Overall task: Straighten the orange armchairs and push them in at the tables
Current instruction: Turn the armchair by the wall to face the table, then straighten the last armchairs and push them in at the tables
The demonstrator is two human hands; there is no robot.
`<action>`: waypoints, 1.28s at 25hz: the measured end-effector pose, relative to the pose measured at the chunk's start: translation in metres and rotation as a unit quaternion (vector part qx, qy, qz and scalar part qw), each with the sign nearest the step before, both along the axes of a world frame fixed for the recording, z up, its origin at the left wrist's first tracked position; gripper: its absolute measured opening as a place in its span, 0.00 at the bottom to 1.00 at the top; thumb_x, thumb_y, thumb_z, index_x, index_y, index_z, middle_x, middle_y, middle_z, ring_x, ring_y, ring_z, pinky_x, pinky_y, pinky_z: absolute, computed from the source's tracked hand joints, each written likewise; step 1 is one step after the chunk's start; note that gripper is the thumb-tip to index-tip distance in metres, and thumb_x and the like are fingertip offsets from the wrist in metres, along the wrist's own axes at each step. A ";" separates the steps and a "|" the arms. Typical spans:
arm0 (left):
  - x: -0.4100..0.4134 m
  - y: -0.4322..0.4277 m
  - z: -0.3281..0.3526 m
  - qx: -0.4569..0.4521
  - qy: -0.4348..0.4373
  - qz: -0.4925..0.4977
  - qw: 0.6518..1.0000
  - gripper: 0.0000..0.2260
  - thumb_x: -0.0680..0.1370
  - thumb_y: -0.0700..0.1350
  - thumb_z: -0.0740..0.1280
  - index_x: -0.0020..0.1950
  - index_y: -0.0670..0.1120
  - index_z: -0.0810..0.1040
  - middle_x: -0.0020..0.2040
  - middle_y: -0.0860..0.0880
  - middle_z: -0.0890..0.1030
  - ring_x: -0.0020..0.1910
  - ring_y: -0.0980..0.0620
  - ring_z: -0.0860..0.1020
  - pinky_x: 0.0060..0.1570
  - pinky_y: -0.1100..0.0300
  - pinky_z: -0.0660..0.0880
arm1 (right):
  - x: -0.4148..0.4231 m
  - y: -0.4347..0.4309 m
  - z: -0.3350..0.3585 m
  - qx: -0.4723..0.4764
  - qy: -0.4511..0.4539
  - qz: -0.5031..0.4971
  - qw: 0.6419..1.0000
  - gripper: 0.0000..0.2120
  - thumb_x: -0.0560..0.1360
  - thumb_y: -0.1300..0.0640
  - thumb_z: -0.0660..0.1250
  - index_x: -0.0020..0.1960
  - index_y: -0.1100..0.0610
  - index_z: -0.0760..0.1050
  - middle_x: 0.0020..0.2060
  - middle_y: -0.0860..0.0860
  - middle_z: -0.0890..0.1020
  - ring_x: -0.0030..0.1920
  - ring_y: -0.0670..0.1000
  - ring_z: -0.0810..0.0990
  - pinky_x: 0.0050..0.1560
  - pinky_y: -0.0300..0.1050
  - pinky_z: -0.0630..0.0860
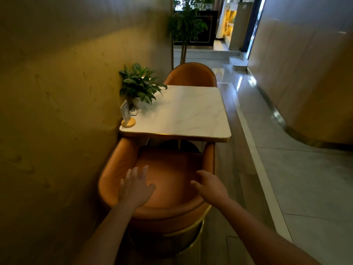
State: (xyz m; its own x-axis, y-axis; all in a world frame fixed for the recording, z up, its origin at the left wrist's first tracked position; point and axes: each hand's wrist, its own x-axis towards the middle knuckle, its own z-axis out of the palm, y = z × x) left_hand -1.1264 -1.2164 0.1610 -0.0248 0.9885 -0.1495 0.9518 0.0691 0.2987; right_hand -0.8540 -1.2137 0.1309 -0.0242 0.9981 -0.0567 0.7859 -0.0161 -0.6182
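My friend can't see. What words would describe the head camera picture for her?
Two empty hands, left hand and right hand, reach over the back of an orange armchair facing a white marble table beside a wall. A second orange armchair sits at the far side; a potted plant and small sign stand on the table.

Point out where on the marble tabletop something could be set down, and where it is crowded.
The tabletop is bare across its middle and whole right side, from the near gold edge to the far armchair. Its wall side is crowded: potted plant, call button and sign stand.
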 end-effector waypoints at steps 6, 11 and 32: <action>0.075 0.012 0.019 0.040 -0.012 -0.056 0.998 0.34 0.80 0.58 0.62 0.81 0.56 0.49 0.82 0.47 0.52 0.80 0.44 0.48 0.76 0.42 0.51 | 0.058 0.001 0.023 0.038 -0.002 -0.021 0.999 0.29 0.77 0.39 0.64 0.74 0.50 0.66 0.69 0.48 0.74 0.67 0.49 0.72 0.63 0.50 0.74; 0.175 0.036 0.024 0.046 -0.034 -0.081 0.995 0.32 0.80 0.58 0.61 0.80 0.57 0.50 0.82 0.47 0.53 0.80 0.44 0.48 0.76 0.41 0.50 | 0.145 0.018 0.033 0.058 -0.007 -0.033 0.998 0.29 0.77 0.38 0.64 0.74 0.49 0.65 0.67 0.48 0.75 0.66 0.49 0.73 0.60 0.48 0.74; 0.505 0.207 0.054 0.085 0.021 -0.073 0.993 0.31 0.81 0.61 0.57 0.81 0.55 0.50 0.81 0.46 0.54 0.80 0.43 0.50 0.76 0.40 0.54 | 0.448 0.189 0.065 0.099 -0.051 -0.001 0.994 0.29 0.77 0.36 0.62 0.74 0.46 0.64 0.67 0.48 0.76 0.64 0.48 0.75 0.56 0.43 0.71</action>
